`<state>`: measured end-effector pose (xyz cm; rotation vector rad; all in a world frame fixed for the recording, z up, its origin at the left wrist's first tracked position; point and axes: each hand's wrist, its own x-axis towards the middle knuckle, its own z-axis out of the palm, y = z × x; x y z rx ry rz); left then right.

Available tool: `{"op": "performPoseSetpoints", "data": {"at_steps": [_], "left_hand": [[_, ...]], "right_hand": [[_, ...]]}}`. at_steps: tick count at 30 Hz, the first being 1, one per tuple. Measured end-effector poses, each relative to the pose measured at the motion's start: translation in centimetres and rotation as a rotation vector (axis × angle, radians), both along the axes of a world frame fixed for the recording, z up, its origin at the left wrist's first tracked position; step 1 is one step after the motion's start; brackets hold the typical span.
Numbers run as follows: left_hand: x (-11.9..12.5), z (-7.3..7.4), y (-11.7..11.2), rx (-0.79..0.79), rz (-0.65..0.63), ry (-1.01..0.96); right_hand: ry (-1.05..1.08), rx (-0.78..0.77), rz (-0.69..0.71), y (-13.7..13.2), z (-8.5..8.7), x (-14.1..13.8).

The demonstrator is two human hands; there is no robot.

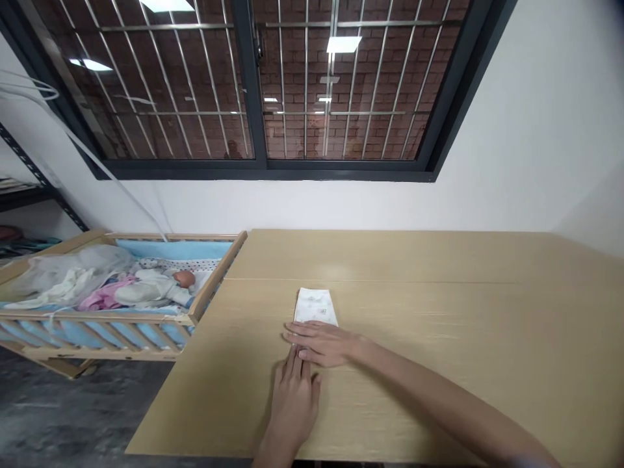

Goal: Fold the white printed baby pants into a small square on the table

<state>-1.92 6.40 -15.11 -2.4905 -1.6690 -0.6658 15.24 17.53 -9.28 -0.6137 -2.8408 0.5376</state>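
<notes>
A small white folded cloth (pixel 314 304) with faint printed marks lies flat on the wooden table (pixel 439 364). Across its near part rests my right hand (pixel 324 343), palm down with the fingers stretched out to the left. My left hand (pixel 295 396) lies flat just in front, its fingers pointing away from me and its fingertips meeting the right hand's fingers at the cloth's near edge. The part of the cloth beneath the hands is hidden. Neither hand grips anything that I can see.
Left of the table stands a wooden crib (pixel 97 318) with blue lining, holding a doll (pixel 160 286), pink and white cloths and a sheer net. A barred window (pixel 266 170) is set in the white wall behind. A white cable (pixel 112 175) hangs at the left.
</notes>
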Motion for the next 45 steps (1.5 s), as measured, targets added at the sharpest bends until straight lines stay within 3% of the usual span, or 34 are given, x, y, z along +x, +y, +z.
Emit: {"op": "performPoseSetpoints", "data": {"at_steps": [5, 9, 12, 15, 18, 20, 23, 27, 31, 37, 41, 45], "left_hand": [[-0.3, 0.0, 0.9, 0.044, -0.021, -0.022], [-0.8, 0.9, 1.3, -0.005, -0.059, -0.02], [-2.0, 2.6, 2.7, -0.089, -0.127, -0.036], [-3.8, 4.3, 5.2, -0.173, -0.222, -0.03], [-5.5, 4.9, 7.4, -0.175, -0.319, 0.032], [-6.2, 4.6, 8.2, -0.146, -0.394, 0.067], [-6.4, 3.7, 8.4, -0.081, -0.465, 0.092], [-5.7, 3.1, 8.1, -0.058, -0.421, 0.088], [-5.1, 4.0, 6.6, -0.082, -0.347, 0.079], [-5.6, 4.4, 1.8, -0.13, -0.375, -0.15], [-4.8, 4.9, 1.1, -0.293, -0.253, -0.203], [-2.9, 6.6, 4.7, -0.388, -0.039, -0.137]], "right_hand": [[0.008, 0.043, -0.14, 5.5, -3.0, 1.1], [-0.026, 0.072, -0.28, 9.6, -2.5, 1.9], [-0.063, 0.06, -0.365, 10.1, -1.1, 1.9], [0.023, 0.106, -0.461, 8.0, 0.7, 2.6], [0.135, 0.143, -0.522, 3.8, 2.2, 4.3], [0.146, 0.103, -0.521, 0.4, 2.2, 5.4], [0.105, 0.083, -0.536, -3.8, 0.6, 6.4], [0.082, 0.213, -0.573, -6.0, -2.4, 6.3], [0.149, 0.302, -0.519, -7.4, -3.1, 5.8], [0.261, 0.072, -0.601, -12.0, -2.3, 5.7], [0.389, -0.02, -0.677, -11.5, -2.2, 5.4], [0.458, -0.084, -0.806, -7.5, -2.4, 4.6]]}}
